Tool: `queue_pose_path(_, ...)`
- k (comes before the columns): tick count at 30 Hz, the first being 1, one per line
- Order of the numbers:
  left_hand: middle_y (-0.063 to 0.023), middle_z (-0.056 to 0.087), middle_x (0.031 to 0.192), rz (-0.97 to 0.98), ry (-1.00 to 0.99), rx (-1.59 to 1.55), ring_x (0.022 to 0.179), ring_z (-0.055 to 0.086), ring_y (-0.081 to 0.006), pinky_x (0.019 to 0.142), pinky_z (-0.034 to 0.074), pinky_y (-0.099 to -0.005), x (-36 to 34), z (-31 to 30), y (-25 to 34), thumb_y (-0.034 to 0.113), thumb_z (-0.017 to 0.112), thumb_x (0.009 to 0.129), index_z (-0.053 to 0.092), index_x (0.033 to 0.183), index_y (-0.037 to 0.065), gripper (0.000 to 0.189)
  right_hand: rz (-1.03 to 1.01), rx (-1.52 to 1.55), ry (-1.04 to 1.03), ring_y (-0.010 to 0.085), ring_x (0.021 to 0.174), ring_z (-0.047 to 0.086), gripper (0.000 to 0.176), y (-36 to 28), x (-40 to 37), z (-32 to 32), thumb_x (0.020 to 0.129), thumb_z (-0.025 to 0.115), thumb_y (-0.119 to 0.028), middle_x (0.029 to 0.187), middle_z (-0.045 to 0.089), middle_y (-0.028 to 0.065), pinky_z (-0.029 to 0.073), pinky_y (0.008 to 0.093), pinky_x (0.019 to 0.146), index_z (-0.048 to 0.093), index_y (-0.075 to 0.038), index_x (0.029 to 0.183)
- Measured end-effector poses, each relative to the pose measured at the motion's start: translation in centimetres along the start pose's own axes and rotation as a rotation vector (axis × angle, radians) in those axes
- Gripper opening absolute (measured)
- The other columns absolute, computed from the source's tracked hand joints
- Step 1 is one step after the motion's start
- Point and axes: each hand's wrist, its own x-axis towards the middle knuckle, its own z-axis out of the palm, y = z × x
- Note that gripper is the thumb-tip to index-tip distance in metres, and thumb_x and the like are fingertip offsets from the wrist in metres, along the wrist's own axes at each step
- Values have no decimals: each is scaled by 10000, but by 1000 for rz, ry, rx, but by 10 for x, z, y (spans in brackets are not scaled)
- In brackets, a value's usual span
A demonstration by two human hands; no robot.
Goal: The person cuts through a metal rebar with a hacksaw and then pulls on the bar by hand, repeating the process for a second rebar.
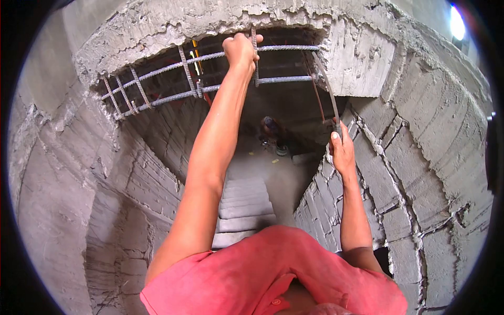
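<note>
My left hand is closed around the exposed steel rebar, at a spot where a short upright rod crosses the upper bar. The rebar runs in two long ribbed bars across a broken-out gap in the concrete beam, joined by several short cross rods. In my right hand is the handle of a hacksaw, its curved frame and thin blade pointing up. The hacksaw's far end overlaps the upper bar near the right edge of the gap. The handle is mostly hidden by my fingers.
Below, concrete stairs lead down to a dim floor, where a person is low down among small items. Rough, cracked masonry walls curve in on both sides. A bright lamp shines at the upper right.
</note>
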Motion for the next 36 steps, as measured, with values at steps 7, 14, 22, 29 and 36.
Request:
queue_pose_path(7,-129,707,724,74,-35,-83,385,457,-131,364,377,-315,-13,-4,-7,155,566,950,622,804,-23,237,-22,-13,27,75,566,431,688,10,0,4,1057,514,-505,677,451,-38,370,269,518,417,-16,1532)
queue_pose_path(14,-114,758,815,342,287,540,767,723,-215,769,551,-370,-19,13,-30,293,714,894,753,942,-4,303,0,34,10,59,564,408,679,16,0,11,1055,533,-499,688,436,-48,351,254,508,420,-29,1533)
queue_pose_path(22,-299,721,1054,154,184,744,1075,666,-478,978,482,-541,-26,17,10,434,578,894,745,978,-19,490,40,75,4,49,551,381,639,17,-1,10,1060,541,-475,668,424,-64,310,248,498,438,-47,1524)
queue_pose_path(29,-296,714,1125,152,193,821,1133,645,-494,1025,468,-534,-18,19,4,415,526,883,758,1028,-2,499,-23,-101,43,100,638,527,672,12,-1,7,1047,540,-497,778,554,11,457,269,591,469,-2,1495)
queue_pose_path(36,-190,733,1044,482,240,695,1026,683,-373,937,506,-468,-32,6,-23,313,724,853,743,1114,42,377,-45,-42,118,137,620,544,549,-25,-13,8,1086,498,-258,776,568,50,483,311,587,349,-100,1591)
